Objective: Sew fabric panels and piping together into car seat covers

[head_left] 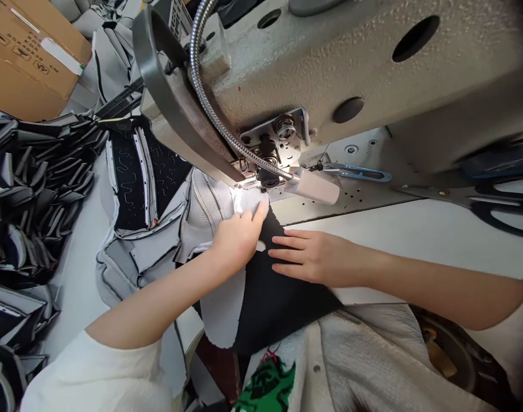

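My left hand (238,240) is beside the presser foot of the sewing machine (261,74), its fingers curled on a light grey fabric piece (222,309) and one digit stretched toward the needle area. The needle tip is hard to make out. Under and beside the grey piece lies a black fabric piece (278,303), which hangs over the table's front edge. My right hand (308,254) rests on the black piece, palm down, fingers spread and straight. A small pale oval spot shows on the black fabric between the hands.
A small lamp (315,186) on a flexible metal neck lights the stitching spot. Thread snips (358,171) lie on the machine bed, with large scissors (480,200) to the right. Sewn grey and black pieces (137,177) and stacked pieces (34,183) fill the left. A cardboard box (34,63) stands behind.
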The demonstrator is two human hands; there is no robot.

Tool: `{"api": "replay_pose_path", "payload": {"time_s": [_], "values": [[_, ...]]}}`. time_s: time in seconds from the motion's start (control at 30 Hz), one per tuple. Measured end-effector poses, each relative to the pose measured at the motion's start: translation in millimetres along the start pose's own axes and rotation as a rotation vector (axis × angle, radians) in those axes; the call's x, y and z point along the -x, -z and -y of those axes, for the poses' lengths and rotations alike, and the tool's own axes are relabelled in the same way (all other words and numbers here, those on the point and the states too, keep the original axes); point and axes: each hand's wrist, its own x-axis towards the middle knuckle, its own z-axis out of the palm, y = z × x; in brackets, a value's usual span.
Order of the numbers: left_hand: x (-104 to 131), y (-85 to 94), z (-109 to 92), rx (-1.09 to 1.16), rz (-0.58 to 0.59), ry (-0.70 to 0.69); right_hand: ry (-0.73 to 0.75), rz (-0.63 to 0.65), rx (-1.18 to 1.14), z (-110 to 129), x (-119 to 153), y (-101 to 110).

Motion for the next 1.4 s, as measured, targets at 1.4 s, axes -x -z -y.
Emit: {"api": "replay_pose_path", "payload": {"time_s": [1.4], "values": [[32, -33.9, 19, 0.099, -0.051, 0.127, -0.370, -0.009, -0.565, 8, -66, -4]]}}
